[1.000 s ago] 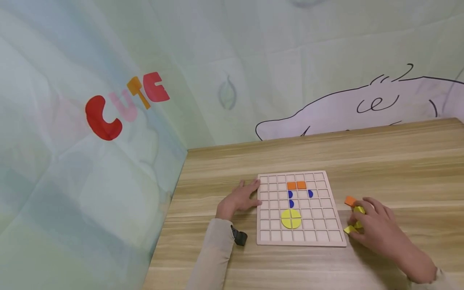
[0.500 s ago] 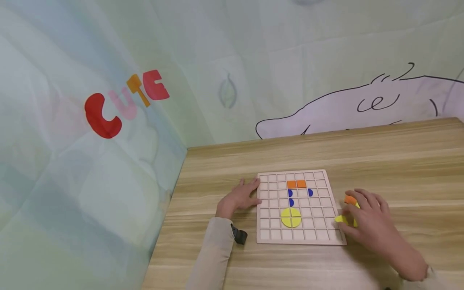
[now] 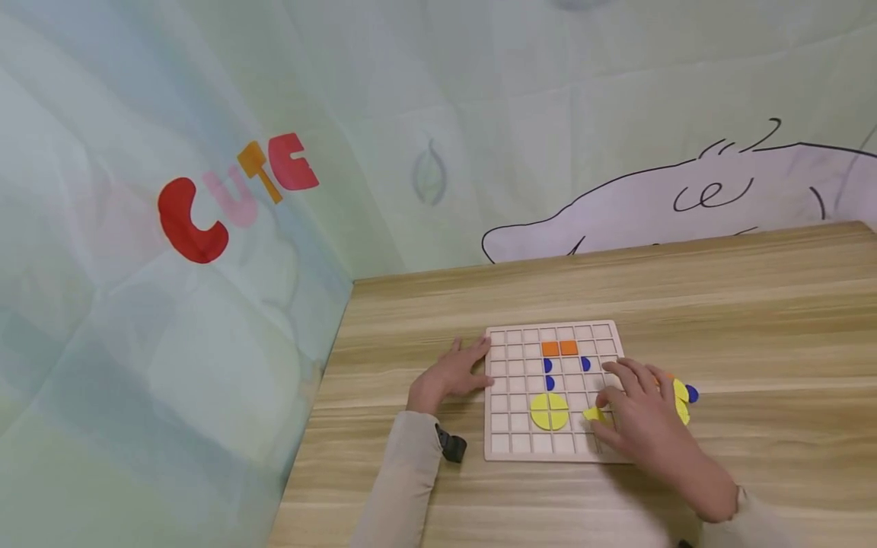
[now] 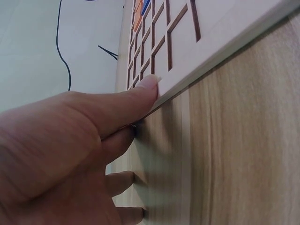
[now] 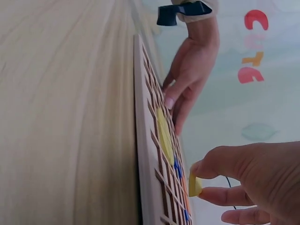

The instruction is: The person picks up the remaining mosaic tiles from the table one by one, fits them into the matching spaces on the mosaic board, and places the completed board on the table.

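Pinching a yellow piece (image 3: 592, 414), the right hand (image 3: 647, 420) hung over the grid board (image 3: 521, 444) on the desk (image 3: 404, 312); the left hand (image 3: 448, 374), thumb and fingers spread, touched the board's left edge.

Wood-grain tabletop (image 3: 767, 304) below pale printed walls (image 3: 507, 99)

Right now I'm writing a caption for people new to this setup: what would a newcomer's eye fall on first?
Probably the big red, pink and orange letters spelling CUTE on the pale left wall. On the wood-grain table, the bright yellow disc of four quarter-circle pieces on the pale wooden grid board likely stands out. Next might come the bare right hand, pinching a flat yellow piece over the board's right half.
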Available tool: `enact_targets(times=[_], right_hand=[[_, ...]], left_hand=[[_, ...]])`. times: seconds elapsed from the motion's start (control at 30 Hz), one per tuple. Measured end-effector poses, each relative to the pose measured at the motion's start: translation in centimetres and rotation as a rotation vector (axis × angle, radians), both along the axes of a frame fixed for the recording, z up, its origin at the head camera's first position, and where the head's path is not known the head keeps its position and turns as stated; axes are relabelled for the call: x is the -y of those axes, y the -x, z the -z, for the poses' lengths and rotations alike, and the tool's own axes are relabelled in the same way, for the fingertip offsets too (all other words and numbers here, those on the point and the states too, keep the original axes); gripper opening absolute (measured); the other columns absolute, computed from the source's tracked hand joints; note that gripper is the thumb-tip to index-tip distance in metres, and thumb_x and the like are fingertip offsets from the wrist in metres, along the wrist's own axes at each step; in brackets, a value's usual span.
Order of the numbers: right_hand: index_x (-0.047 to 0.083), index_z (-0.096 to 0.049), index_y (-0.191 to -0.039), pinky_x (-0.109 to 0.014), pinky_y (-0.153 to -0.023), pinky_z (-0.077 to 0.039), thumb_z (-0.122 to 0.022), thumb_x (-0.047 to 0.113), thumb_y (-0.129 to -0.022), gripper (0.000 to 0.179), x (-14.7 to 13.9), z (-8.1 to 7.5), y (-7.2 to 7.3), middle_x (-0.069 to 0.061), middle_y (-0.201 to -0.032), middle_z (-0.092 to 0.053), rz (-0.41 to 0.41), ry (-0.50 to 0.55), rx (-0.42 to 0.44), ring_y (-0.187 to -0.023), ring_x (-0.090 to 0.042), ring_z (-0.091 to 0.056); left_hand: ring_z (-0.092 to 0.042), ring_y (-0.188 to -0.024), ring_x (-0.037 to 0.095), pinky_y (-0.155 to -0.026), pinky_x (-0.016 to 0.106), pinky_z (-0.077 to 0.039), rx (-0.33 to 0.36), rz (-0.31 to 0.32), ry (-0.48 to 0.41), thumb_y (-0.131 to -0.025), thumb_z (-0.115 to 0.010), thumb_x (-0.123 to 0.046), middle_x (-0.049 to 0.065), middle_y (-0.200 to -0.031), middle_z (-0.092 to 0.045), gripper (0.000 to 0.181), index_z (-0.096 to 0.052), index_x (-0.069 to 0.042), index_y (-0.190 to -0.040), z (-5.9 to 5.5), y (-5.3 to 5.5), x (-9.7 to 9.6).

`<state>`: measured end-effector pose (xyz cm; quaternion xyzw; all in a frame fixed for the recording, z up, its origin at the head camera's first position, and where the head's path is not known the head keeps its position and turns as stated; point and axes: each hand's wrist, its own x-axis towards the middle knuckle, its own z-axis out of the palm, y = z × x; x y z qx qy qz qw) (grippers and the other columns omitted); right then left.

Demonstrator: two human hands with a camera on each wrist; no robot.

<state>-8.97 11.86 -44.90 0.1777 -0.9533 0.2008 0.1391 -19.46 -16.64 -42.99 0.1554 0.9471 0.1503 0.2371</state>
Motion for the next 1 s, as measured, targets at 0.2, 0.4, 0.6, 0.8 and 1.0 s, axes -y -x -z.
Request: enact_targets(times=[0.2, 0.4, 0.6, 0.8, 1.0], right_hand=[[0.016, -0.061, -0.072, -0.06, -0.106, -0.021, -0.079, 0.032, -0.072, 0.024, 1.5, 0.4, 0.2, -0.02, -0.128, -0.055, 0.025, -0.067, 0.047, -0.126, -0.04, -0.038], [0.014, -0.06, -0.068, -0.061, -0.105, -0.023, -0.078, 0.031, -0.072, 0.025, 2.2, 1.0, 0.2, -0.02, -0.122, -0.059, 0.049, -0.097, 0.011, -0.122, -0.039, -0.043], [0.012, -0.061, -0.068, -0.06, -0.105, -0.026, -0.079, 0.032, -0.072, 0.027, 2.5, 1.0, 0.1, -0.019, -0.117, -0.062, 0.074, -0.133, -0.024, -0.119, -0.038, -0.047], [0.011, -0.062, -0.073, -0.059, -0.105, -0.028, -0.079, 0.035, -0.073, 0.03, 2.4, 0.9, 0.0, -0.018, -0.118, -0.062, 0.093, -0.164, -0.017, -0.118, -0.038, -0.049], [0.012, -0.064, -0.078, -0.058, -0.103, -0.027, -0.083, 0.035, -0.071, 0.031, 2.4, 1.0, -0.2, -0.016, -0.117, -0.062, 0.089, -0.15, -0.027, -0.115, -0.038, -0.05]], left_hand=[[0.002, -0.148, 0.035, -0.118, 0.055, -0.011, 0.007, -0.007, -0.008, -0.095, -0.058, -0.036, -0.007, -0.161, -0.008, 0.073, -0.017, -0.022, -0.154, 0.0, -0.1, 0.1], [0.002, -0.148, 0.035, -0.118, 0.054, -0.011, 0.007, -0.011, -0.013, -0.095, -0.058, -0.036, -0.006, -0.161, -0.008, 0.073, -0.017, -0.022, -0.154, 0.0, -0.1, 0.1], [0.002, -0.148, 0.034, -0.118, 0.054, -0.011, 0.004, -0.021, -0.012, -0.095, -0.058, -0.035, -0.007, -0.161, -0.009, 0.073, -0.018, -0.022, -0.154, -0.1, -0.1, 0.0], [0.002, -0.148, 0.035, -0.118, 0.055, -0.011, 0.005, -0.019, -0.016, -0.095, -0.058, -0.036, -0.006, -0.161, -0.009, 0.073, -0.018, -0.022, -0.154, -0.2, -0.2, 0.0], [0.001, -0.148, 0.036, -0.118, 0.055, -0.011, 0.002, -0.01, -0.019, -0.095, -0.058, -0.037, -0.005, -0.161, -0.01, 0.073, -0.018, -0.021, -0.154, 0.0, -0.1, 0.0]])
